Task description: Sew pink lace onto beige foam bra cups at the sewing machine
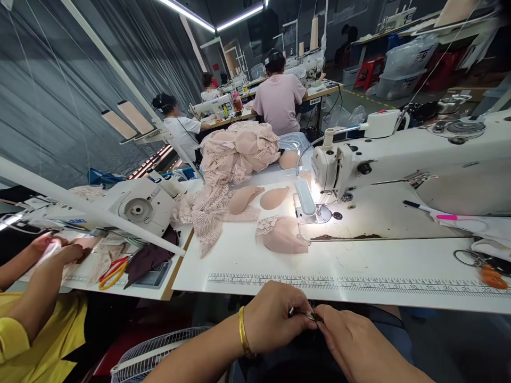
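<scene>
Just past the table's front edge, over my lap, my left hand [275, 319] and my right hand [355, 338] meet. The left hand, with a gold bracelet at the wrist, is closed in a pinch on a small shiny metal piece [313, 316]. My right fingertips press together at its other end, and its exact kind is mostly hidden. On the white sewing table [239, 260] lie a beige bra cup with lace trim [284, 235] by the needle and two loose beige cups [274, 198] behind it. A heap of beige lace pieces [239, 151] rises at the back.
A white sewing machine [399, 165] with a lit lamp stands at right. A printed ruler [339, 284] runs along the front edge; an orange key fob [494, 276] lies at its right end. At left, a co-worker's hands [59, 250] work near yellow-red scissors [114, 272].
</scene>
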Tool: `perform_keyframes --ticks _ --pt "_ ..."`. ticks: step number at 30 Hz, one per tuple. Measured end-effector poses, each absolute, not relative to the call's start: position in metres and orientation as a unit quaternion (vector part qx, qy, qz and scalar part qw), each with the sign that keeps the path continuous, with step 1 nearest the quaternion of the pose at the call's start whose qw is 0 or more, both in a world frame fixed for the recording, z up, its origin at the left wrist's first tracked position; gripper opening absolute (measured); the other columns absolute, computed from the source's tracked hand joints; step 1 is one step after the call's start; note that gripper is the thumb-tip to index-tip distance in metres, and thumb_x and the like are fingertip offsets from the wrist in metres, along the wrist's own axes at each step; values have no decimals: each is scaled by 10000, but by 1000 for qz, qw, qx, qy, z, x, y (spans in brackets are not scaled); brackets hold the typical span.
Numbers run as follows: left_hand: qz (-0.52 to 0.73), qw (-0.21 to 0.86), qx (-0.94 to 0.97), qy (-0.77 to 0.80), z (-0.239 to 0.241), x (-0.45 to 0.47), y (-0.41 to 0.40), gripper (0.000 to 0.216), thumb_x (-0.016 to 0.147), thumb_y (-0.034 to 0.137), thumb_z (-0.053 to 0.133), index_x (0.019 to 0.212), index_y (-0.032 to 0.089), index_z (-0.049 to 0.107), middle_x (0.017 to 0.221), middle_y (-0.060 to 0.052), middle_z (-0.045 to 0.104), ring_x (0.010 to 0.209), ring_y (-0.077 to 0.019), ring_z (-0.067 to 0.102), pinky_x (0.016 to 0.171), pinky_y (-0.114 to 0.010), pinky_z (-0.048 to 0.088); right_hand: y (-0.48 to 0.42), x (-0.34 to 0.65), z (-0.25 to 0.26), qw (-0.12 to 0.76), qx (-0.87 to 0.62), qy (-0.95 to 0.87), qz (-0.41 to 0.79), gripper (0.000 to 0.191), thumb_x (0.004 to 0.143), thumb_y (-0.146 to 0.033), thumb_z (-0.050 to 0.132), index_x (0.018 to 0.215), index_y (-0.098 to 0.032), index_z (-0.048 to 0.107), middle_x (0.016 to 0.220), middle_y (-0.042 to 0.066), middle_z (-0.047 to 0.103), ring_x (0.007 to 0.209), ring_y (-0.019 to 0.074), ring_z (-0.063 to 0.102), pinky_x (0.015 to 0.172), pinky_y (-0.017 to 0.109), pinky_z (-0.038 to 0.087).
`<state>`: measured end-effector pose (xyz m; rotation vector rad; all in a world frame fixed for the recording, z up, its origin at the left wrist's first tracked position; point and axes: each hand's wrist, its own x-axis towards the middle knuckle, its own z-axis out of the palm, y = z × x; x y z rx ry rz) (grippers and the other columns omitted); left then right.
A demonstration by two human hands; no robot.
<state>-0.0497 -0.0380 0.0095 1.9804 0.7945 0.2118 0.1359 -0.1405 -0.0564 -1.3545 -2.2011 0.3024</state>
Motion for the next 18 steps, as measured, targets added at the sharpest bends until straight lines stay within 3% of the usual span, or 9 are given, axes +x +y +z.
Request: perform_keyframes --ticks 2,6,10,14,18 --pt "95 494 802 321 8 -51 -38 57 802 199 837 804 157 799 755 -37 790 683 -150 705 665 -210 483 -139 138 -53 275 -503 -800 176 198 1036 -89 330 1040 -262 424 772 -50 652 582 152 622 554 267 448" --pt "125 509 782 337 8 -53 -37 121 781 249 871 820 156 804 768 -32 789 662 -132 672 642 -200 471 -139 148 -39 370 -529 -711 278 132 1109 -224 311 1133 -286 425 836 -45 686 673 143 677 600 240 500" --pt "136 502 789 328 9 -51 -38 133 805 267 857 819 149 796 756 -30 783 657 -126 667 637 -193 466 -140 154 -25 391 -550 -659 333 110 1096 -360 418 1147 -292 489 882 -36 709 735 146 683 613 229 500" --pt "172 372 868 282 8 -48 -43 38 824 156 802 837 155 766 706 -7 755 630 -123 661 642 -200 452 -137 148 -20 339 -560 -650 385 261 1067 -433 453 889 -267 546 712 -59 624 609 133 571 570 234 442" --pt "232 180 926 236 1 -46 -50 88 901 141 651 835 162 706 686 -9 714 602 -152 642 600 -241 447 -132 139 -24 352 -599 -640 328 282 1022 -375 466 768 -255 492 662 -55 601 578 134 546 562 237 434"
